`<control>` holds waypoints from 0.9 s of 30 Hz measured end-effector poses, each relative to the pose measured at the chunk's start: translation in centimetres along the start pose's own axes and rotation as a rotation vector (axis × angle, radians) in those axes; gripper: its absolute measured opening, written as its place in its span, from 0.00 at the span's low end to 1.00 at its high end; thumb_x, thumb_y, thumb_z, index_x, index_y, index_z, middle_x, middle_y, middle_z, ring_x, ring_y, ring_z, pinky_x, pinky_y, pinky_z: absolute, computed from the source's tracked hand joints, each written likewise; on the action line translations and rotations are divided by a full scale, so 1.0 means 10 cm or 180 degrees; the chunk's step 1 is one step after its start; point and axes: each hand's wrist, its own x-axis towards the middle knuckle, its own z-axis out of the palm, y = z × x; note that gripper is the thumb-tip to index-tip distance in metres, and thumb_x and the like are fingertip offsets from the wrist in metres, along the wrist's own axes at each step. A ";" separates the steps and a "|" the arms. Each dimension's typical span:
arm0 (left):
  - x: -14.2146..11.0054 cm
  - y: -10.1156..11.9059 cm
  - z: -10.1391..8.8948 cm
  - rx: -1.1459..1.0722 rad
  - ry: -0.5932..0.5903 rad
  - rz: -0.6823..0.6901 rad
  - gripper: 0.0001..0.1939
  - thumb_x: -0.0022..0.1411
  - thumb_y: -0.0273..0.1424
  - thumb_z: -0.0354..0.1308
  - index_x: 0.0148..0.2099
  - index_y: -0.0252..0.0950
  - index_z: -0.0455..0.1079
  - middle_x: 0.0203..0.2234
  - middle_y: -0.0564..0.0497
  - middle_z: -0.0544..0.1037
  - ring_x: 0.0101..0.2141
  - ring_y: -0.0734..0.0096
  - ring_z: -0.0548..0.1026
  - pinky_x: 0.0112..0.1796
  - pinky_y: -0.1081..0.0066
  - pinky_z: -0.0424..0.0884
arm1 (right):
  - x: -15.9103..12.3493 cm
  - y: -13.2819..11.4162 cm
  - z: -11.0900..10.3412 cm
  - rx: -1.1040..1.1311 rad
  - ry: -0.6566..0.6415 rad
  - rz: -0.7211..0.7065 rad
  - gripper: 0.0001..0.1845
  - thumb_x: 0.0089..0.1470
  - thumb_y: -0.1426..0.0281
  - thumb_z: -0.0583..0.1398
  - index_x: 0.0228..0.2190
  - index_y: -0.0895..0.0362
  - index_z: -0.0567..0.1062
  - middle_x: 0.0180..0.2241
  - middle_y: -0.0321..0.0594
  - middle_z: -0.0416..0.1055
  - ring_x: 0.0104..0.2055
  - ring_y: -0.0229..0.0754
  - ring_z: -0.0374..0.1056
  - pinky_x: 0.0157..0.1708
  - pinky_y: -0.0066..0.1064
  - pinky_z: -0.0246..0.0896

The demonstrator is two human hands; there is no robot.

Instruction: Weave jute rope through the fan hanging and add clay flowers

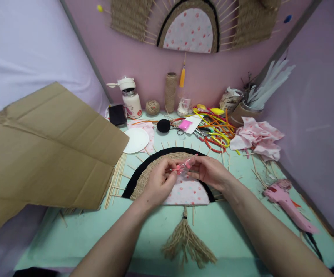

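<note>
Above a half-round woven piece, both my hands hold a small pink item in clear plastic (186, 164); its exact kind cannot be made out. My left hand (160, 184) pinches its left end between thumb and fingers. On the other end, the fingers of my right hand (211, 173) are closed. Beneath them lies the half-round piece, with a black outer band (139, 166), a woven straw band (140, 181) and a dotted white fabric centre (190, 194). Thin sticks fan out around its curve. A jute tassel (186, 240) extends from its straight edge towards me.
Cardboard (54, 154) covers the left side beside several thin sticks (115, 181). A pink glue gun (289, 207) lies right, near crumpled fabric (256, 136). Behind are a white bottle (132, 104), twine (171, 92), black yarn (163, 125) and coloured pipe cleaners (217, 129).
</note>
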 end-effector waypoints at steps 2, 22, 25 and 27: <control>0.00 -0.01 0.00 0.0017 -0.0017 0.0031 0.08 0.56 0.20 0.48 0.34 0.39 0.59 0.42 0.47 0.76 0.42 0.67 0.74 0.36 0.69 0.70 | 0.00 0.00 -0.02 -0.0204 -0.0075 0.0052 0.08 0.46 0.65 0.65 0.26 0.58 0.79 0.33 0.41 0.77 0.36 0.40 0.72 0.37 0.31 0.70; 0.06 -0.10 -0.07 0.0090 0.0882 -0.0312 0.02 0.58 0.26 0.50 0.34 0.39 0.60 0.36 0.50 0.76 0.36 0.70 0.74 0.36 0.70 0.69 | 0.02 0.05 0.06 0.0328 0.0898 -0.0743 0.07 0.40 0.67 0.69 0.24 0.54 0.77 0.36 0.38 0.75 0.36 0.39 0.69 0.42 0.35 0.66; 0.11 -0.14 -0.21 0.0738 0.1312 -0.0639 0.03 0.59 0.28 0.48 0.36 0.38 0.62 0.29 0.53 0.74 0.29 0.71 0.73 0.31 0.71 0.67 | 0.01 0.02 0.05 0.0561 0.0796 -0.0700 0.07 0.40 0.67 0.68 0.24 0.55 0.77 0.36 0.37 0.75 0.35 0.37 0.68 0.37 0.30 0.65; 0.13 -0.14 -0.28 0.1418 0.1298 -0.0808 0.06 0.59 0.28 0.47 0.37 0.38 0.64 0.28 0.53 0.74 0.30 0.68 0.72 0.33 0.68 0.66 | -0.01 0.01 0.06 0.0561 0.0658 -0.0692 0.06 0.41 0.68 0.68 0.25 0.55 0.77 0.33 0.36 0.74 0.34 0.35 0.67 0.34 0.28 0.64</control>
